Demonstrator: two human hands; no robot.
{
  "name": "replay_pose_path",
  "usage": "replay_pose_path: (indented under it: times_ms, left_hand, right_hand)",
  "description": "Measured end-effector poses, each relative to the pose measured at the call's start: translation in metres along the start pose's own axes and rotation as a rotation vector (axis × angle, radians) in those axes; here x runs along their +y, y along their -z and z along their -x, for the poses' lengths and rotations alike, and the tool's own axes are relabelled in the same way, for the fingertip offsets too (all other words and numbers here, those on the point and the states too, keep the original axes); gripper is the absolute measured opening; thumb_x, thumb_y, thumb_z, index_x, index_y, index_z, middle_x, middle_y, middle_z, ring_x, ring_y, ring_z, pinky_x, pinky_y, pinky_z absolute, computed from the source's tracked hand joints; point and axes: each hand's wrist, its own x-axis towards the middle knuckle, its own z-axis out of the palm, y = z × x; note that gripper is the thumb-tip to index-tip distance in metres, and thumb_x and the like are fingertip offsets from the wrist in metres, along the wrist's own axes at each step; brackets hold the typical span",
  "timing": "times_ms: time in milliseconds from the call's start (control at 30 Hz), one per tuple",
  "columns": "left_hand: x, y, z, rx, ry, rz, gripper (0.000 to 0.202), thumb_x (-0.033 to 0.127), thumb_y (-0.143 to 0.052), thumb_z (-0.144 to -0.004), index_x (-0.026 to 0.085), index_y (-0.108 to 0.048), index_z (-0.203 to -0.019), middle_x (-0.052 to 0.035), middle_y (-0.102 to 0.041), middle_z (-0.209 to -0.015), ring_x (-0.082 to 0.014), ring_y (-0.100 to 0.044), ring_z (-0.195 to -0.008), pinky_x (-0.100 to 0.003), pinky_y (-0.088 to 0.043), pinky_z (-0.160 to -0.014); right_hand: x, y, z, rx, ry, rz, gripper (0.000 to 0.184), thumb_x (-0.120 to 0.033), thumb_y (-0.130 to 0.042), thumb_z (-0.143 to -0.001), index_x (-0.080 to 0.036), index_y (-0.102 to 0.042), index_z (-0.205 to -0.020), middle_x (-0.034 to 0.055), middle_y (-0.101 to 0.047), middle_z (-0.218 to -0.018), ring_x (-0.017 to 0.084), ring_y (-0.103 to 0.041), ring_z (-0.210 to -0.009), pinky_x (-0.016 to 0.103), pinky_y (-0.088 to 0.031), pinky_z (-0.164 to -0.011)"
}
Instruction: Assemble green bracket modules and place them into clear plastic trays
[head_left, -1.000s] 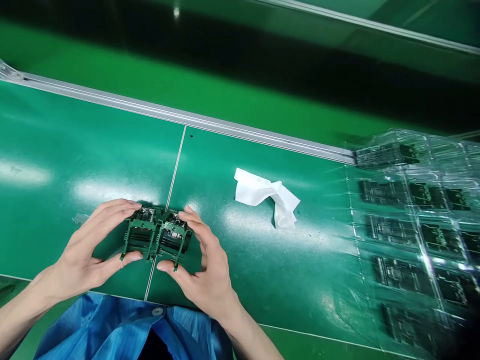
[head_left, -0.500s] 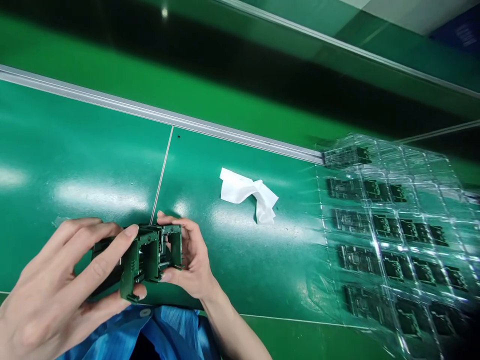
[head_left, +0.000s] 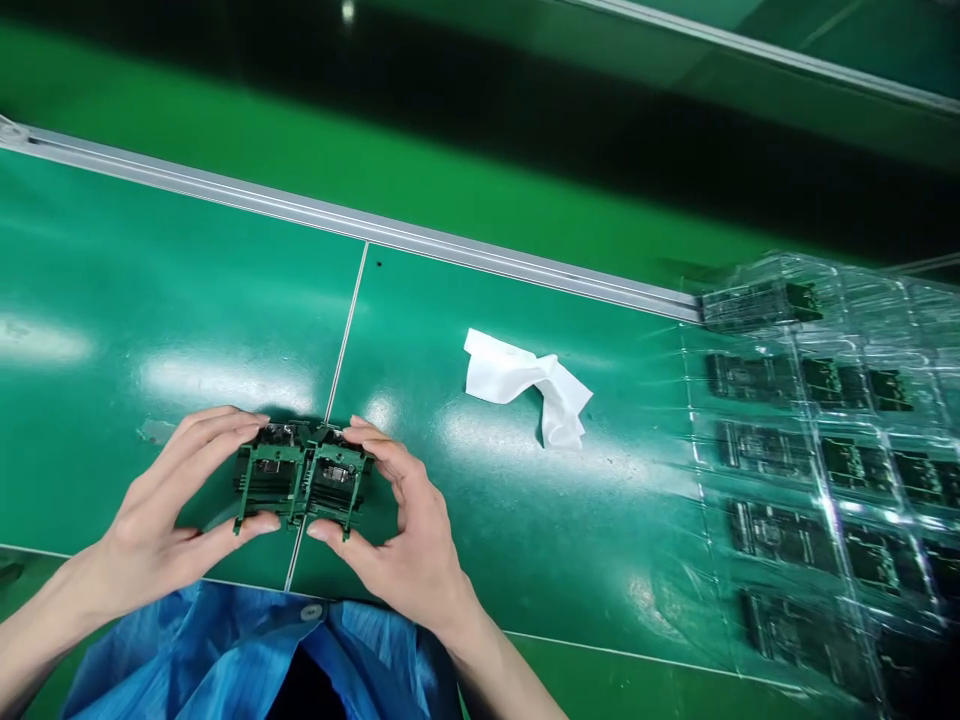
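Two dark green plastic frames with dark inner parts sit side by side, close together, over the seam of the green mat. My left hand [head_left: 180, 490] grips the left green plastic frame [head_left: 271, 470], fingers at its far edge and thumb at its near edge. Around the right green plastic frame [head_left: 335, 475] my right hand [head_left: 412, 515] closes the same way, fingers behind and thumb in front. Whether the two frames are joined cannot be made out. The undersides of both are hidden.
A crumpled white cloth [head_left: 529, 385] lies on the green mat [head_left: 495, 530] to the right. Stacked clear plastic trays [head_left: 825, 480] holding several similar dark parts stand at the far right. A metal rail [head_left: 450, 255] runs along the back.
The frames have been turned so their openings face up, and now sit evenly side by side. My left hand has moved right and back. The view has shifted left.
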Motion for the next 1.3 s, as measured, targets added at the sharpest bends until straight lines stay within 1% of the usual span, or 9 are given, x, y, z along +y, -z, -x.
replay_pose_path:
  times_ms: [500,700,800,867,933,1033,1133,1200,1300]
  left_hand:
    - [-0.005,-0.003,0.003,0.01,0.042,0.012,0.067,0.022,-0.077,-0.077,0.024,-0.047,-0.137,-0.0103,-0.06,-0.122,-0.0275,-0.055,-0.115,-0.041,-0.05,-0.099]
    - [-0.02,-0.011,0.009,0.046,0.286,0.14,0.053,0.034,-0.075,-0.079,0.024,-0.055,-0.127,-0.0076,-0.061,-0.124,-0.0272,-0.06,-0.113,-0.044,-0.051,-0.103]
    - [-0.031,-0.016,0.011,0.152,0.365,0.273,0.052,0.032,-0.075,-0.078,0.025,-0.055,-0.125,-0.0042,-0.06,-0.128,-0.0261,-0.059,-0.117,-0.041,-0.05,-0.106]
    - [-0.033,-0.019,0.009,0.196,0.339,0.349,0.052,0.026,-0.078,-0.076,0.025,-0.055,-0.123,-0.0046,-0.061,-0.128,-0.0243,-0.059,-0.118,-0.036,-0.053,-0.101]
    - [-0.032,-0.022,0.005,0.239,0.297,0.417,0.052,0.023,-0.08,-0.074,0.022,-0.054,-0.119,-0.009,-0.062,-0.126,-0.0237,-0.061,-0.116,-0.031,-0.058,-0.092]
    - [-0.03,-0.028,-0.001,0.314,0.253,0.518,0.055,0.023,-0.082,-0.072,0.02,-0.05,-0.117,-0.0152,-0.061,-0.125,-0.0234,-0.065,-0.109,-0.028,-0.06,-0.081]
    - [-0.029,-0.033,-0.003,0.351,0.212,0.545,0.056,0.02,-0.081,-0.073,0.021,-0.048,-0.118,-0.017,-0.06,-0.126,-0.0247,-0.064,-0.111,-0.027,-0.059,-0.077]
    - [-0.029,-0.037,-0.003,0.389,0.172,0.509,0.055,0.019,-0.079,-0.075,0.021,-0.047,-0.119,-0.0171,-0.06,-0.127,-0.0261,-0.06,-0.118,-0.029,-0.059,-0.079]
    - [-0.03,-0.043,-0.003,0.485,0.061,0.366,0.057,0.016,-0.079,-0.075,0.021,-0.047,-0.122,-0.0139,-0.061,-0.125,-0.0248,-0.055,-0.124,-0.038,-0.052,-0.097]
  right_hand:
    - [-0.002,0.003,-0.002,-0.029,-0.029,0.05,0.061,-0.021,-0.077,-0.077,-0.023,-0.044,-0.128,0.0107,-0.06,-0.127,0.024,-0.052,-0.128,0.041,-0.046,-0.107]
    - [0.013,0.006,-0.012,-0.033,-0.137,0.209,0.068,-0.022,-0.082,-0.072,-0.023,-0.045,-0.128,0.0123,-0.058,-0.131,0.024,-0.052,-0.128,0.04,-0.047,-0.105]
    - [0.021,0.024,-0.014,-0.035,-0.17,0.35,0.071,-0.03,-0.079,-0.076,-0.022,-0.041,-0.135,0.0151,-0.051,-0.139,0.027,-0.047,-0.132,0.044,-0.046,-0.106]
    - [0.024,0.046,-0.013,-0.08,-0.147,0.448,0.077,-0.043,-0.075,-0.078,-0.022,-0.035,-0.141,0.016,-0.046,-0.144,0.029,-0.044,-0.134,0.047,-0.045,-0.106]
    - [0.031,0.076,-0.014,-0.035,-0.076,0.573,0.08,-0.052,-0.069,-0.082,-0.022,-0.03,-0.146,0.0168,-0.044,-0.145,0.031,-0.044,-0.134,0.05,-0.045,-0.106]
    - [0.055,0.118,-0.023,0.24,-0.028,0.907,0.069,-0.048,-0.063,-0.086,-0.015,-0.039,-0.142,0.0227,-0.047,-0.14,0.039,-0.047,-0.129,0.058,-0.048,-0.097]
    - [0.071,0.135,-0.029,0.28,-0.04,1.154,0.031,-0.034,-0.053,-0.091,-0.012,-0.065,-0.11,0.0209,-0.067,-0.105,0.036,-0.067,-0.093,0.05,-0.056,-0.073]
    - [0.062,0.126,-0.023,0.298,0.036,1.136,0.02,-0.027,-0.05,-0.092,-0.016,-0.067,-0.089,0.0114,-0.068,-0.078,0.024,-0.065,-0.062,0.038,-0.055,-0.058]
    - [0.023,0.085,0.001,0.461,0.186,0.979,0.009,-0.018,-0.058,-0.089,-0.021,-0.066,-0.089,0.0043,-0.067,-0.072,0.018,-0.062,-0.054,0.03,-0.053,-0.053]
